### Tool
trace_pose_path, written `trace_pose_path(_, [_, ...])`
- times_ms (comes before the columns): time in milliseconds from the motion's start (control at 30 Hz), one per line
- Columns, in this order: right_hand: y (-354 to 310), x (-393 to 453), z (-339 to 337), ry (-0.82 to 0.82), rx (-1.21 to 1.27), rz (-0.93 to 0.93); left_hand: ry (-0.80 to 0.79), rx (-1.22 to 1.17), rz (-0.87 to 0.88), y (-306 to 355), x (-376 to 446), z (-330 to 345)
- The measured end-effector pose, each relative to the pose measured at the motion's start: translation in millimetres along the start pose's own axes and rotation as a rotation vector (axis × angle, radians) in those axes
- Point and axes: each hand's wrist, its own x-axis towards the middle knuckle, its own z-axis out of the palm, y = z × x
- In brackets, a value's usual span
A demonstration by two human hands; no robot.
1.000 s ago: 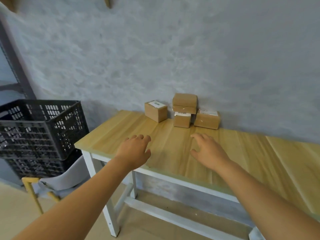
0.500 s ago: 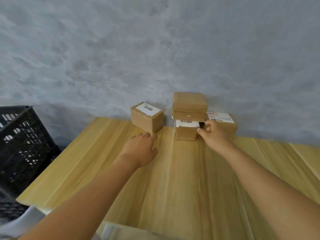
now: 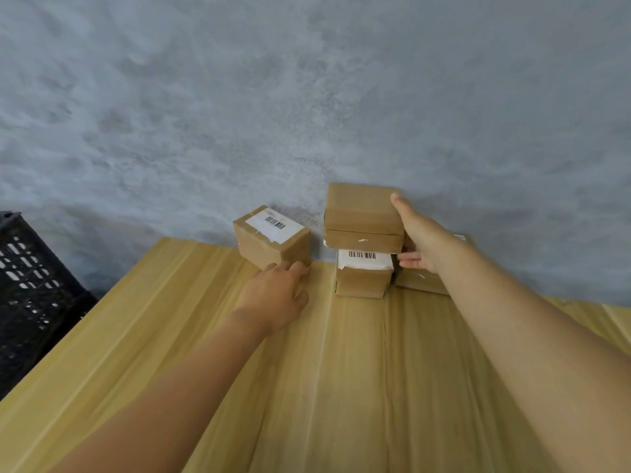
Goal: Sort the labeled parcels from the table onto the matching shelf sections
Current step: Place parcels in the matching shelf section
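Four cardboard parcels stand at the far edge of the wooden table [image 3: 205,336], against the grey wall [image 3: 307,97], and both hands are now closer to them than half a second ago. The right hand [image 3: 423,238] has gone up from the low labelled parcel [image 3: 363,273] to the right side of the top parcel [image 3: 363,215]: the thumb lies on its upper right corner and the fingers [image 3: 409,261] reach under it, so the hand holds this parcel from the side. The top parcel rests on the low labelled parcel, whose white barcode label faces up. The left hand [image 3: 278,295] has moved forward; its fingers are loosely bent and close together, and the fingertips touch the lower front corner of the left parcel [image 3: 271,238], without gripping it. This parcel stands apart from the stack and is turned at an angle. The right hand and forearm hide most of the fourth parcel [image 3: 418,279], just beside the stack on the right. A black plastic crate [image 3: 30,285] shows at the left edge, beyond the table.
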Motion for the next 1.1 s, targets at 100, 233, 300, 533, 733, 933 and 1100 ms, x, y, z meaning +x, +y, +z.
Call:
trace_pose_path(100, [-4, 6, 2, -0.064, -0.060, 0.010, 0.027, -0.010, -0.007, -1, 7, -4])
trace_pose_path(233, [-6, 7, 2, -0.168, -0.035, 0.035, 0.060, -0.035, -0.017, -5, 15, -14])
trace_pose_path(300, [-6, 9, 0, -0.164, -0.023, -0.001, 0.060, -0.076, -0.035, -7, 17, -20])
trace_pose_path(533, [-5, -2, 1, -0.234, 0.193, -0.337, 0.091, -0.622, -0.201, -4, 25, -49])
trace_pose_path(733, [-1, -33, 23, 0.075, -0.255, -0.814, -0.117, -1.488, -0.453, 8, 31, -73])
trace_pose_path(933, [20, -64, 41, 0.134, -0.528, -1.360, -0.287, -1.843, -0.520, 5, 27, -70])
trace_pose_path(1100, [41, -71, 49, 0.086, -0.604, -1.426, -0.182, -1.797, -0.527, 6, 21, -56])
